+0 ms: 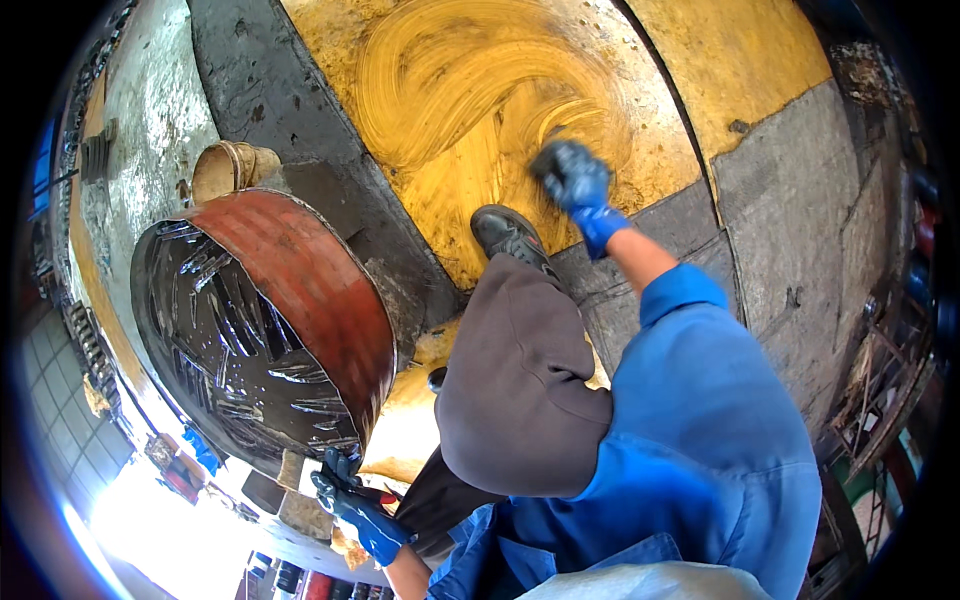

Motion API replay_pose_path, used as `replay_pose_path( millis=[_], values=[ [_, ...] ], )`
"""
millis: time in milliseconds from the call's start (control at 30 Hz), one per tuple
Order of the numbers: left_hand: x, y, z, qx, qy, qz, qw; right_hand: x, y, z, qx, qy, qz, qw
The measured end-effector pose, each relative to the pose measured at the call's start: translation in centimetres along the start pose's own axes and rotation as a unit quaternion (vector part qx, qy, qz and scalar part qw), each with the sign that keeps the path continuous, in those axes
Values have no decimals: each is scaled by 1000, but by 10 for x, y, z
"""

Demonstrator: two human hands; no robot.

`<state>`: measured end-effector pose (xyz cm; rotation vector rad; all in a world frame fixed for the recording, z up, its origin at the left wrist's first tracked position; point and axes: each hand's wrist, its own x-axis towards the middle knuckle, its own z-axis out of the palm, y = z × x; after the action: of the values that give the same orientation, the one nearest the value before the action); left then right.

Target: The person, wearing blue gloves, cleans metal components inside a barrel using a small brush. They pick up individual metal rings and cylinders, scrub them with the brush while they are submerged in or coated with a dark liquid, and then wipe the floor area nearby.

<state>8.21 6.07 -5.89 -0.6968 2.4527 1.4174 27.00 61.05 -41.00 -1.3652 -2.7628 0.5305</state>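
Blue jacket closest; right hand low over a streaked yellow panel

Nearest us: blue jacket point(720, 400), then the trouser knee point(520, 380). Right hand point(570, 175), gloved and blurred, is over the near, right part of the yellow panel point(430, 60) on the floor point(790, 220). Fingers look curled in; we cannot tell whether they hold anything. Left hand point(355, 505) is just beside the near rim of the red-sided drum point(295, 270), its fingers' grip unclear to us.

Hazards, our judgement: the shoe point(503, 235) overlaps the panel's near edge, and slick-looking streaks could make it slide; a wide sweep could strike its toe. A bump at the drum's rim might slop its glossy dark contents point(240, 340).

Edges: grey strip point(270, 90) along the panel's left, dark seam point(668, 80) along its right, where fingers might snag. Roomiest toward the far edge; tightest by the shoe.
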Motion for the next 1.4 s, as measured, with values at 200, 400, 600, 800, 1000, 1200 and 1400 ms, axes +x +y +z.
replay_pose_path(
  millis=[200, 400, 600, 800, 1000, 1200, 1400],
  values=[
    [8, -15, -29, -11, 15, -20, 1000, -39, 26, 11, -64, -10, -165, 984],
    [24, -52, -64, -106, -16, -41, 993, 70, 69, 5, -168, 103, 203, 959],
    [30, -45, -48, -131, 7, -55, 990, 136, -115, 55, -27, 106, -180, 978],
    [45, -67, -99, -194, -69, -107, 973, 114, -89, 32, -66, 58, -380, 921],
    [40, -62, -68, -257, -130, -120, 950, 216, 85, -15, -97, -16, 253, 962],
    [6, -25, -41, -119, -38, -87, 988, 303, 23, -18, -41, 43, 422, 905],
    [-8, -9, -14, -21, 121, -116, 986, 409, -89, 4, -17, -14, 163, 986]
  ],
)
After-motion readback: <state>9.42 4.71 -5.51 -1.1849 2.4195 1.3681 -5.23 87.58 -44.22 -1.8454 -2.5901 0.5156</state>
